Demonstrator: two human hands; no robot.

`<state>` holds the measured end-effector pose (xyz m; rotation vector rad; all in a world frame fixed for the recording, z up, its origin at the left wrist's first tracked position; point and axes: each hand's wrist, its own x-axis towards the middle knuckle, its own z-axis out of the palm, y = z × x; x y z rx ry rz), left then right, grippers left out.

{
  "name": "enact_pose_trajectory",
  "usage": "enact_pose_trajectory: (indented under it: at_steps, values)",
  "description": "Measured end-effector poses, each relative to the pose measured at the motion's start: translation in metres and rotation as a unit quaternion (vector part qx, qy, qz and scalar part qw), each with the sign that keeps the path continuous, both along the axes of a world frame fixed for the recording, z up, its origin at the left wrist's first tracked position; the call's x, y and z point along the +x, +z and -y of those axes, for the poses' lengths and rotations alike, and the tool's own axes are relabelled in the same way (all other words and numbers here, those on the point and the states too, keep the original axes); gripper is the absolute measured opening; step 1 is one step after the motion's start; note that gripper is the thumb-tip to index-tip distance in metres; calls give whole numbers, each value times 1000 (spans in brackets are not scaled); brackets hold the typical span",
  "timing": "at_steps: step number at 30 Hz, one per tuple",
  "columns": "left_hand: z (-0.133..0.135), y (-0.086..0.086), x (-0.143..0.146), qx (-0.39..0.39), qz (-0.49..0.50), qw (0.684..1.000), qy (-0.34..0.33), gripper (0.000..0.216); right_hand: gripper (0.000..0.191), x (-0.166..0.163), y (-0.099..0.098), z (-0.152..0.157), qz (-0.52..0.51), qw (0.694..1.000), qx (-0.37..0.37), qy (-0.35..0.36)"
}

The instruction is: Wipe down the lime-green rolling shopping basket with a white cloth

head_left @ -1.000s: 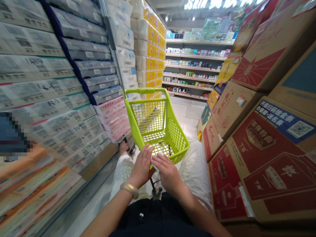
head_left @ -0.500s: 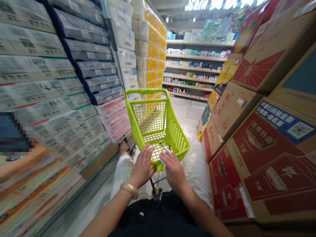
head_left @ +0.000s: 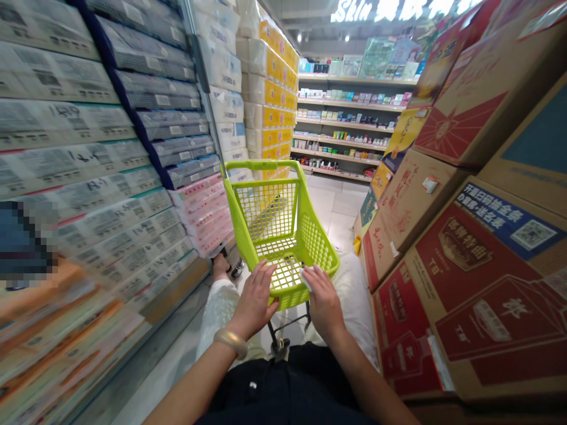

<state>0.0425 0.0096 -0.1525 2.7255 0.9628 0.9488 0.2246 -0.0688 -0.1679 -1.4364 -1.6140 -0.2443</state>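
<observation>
And here you sit between two tall walls of goods: stiff, boxy cardboard cartons [head_left: 469, 236] slant up the right of the frame, brown and deep red with printed faces, while glossy plastic-wrapped packs [head_left: 71, 127] climb in flat layers on the left. Up at the top centre, shelves [head_left: 354, 104] carry rows of small boxes and bottles, and the yellow-and-white packs [head_left: 266, 112] rise just beside them, their film catching the light.

Mid-frame, between your pale trouser legs, stands the lime-green cart [head_left: 290, 297], smooth moulded plastic with latticed walls and floor, its near rim right under your fingers. Your left hand [head_left: 256, 295] has that rim at its left end, fingers nearly straight and together over the edge, thumb on the outside, a rounded, gold-coloured bangle [head_left: 231, 342] at the wrist. Your right hand [head_left: 325, 301] is at the rim's right end, fingers gently bent and close together, pinning a soft, crumpled white wipe [head_left: 306, 278], mostly hidden beneath them.
</observation>
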Motion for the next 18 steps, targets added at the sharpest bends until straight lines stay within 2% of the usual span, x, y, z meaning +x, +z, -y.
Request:
enact_pose_trajectory:
  at_steps: [2, 3, 7, 9, 15, 16, 18]
  values:
    - [1, 0, 0, -6, 3, 1000, 0, 74, 54, 4, -1, 0, -20, 999, 6, -40]
    - [0, 0, 1, -6, 5, 1000, 1, 73, 53, 1, -1, 0, -19, 999, 4, -35]
    - [-2, -1, 0, 8, 10, 1000, -13, 66, 53, -26, 4, 2, 43, 994, -18, 97]
    - [-2, -2, -1, 11, 7, 1000, -15, 65, 53, -25, 4, 2, 53, 991, -19, 118]
    - [0, -1, 0, -3, 2, 1000, 3, 72, 54, 18, -4, -1, -42, 996, 26, -74]
    - [0, -1, 0, -3, 3, 1000, 4, 72, 53, 17, -4, -1, -47, 995, 26, -80]
    - [0, -2, 1, 0, 5, 1000, 4, 71, 54, 3, -2, 0, -29, 999, 16, -35]
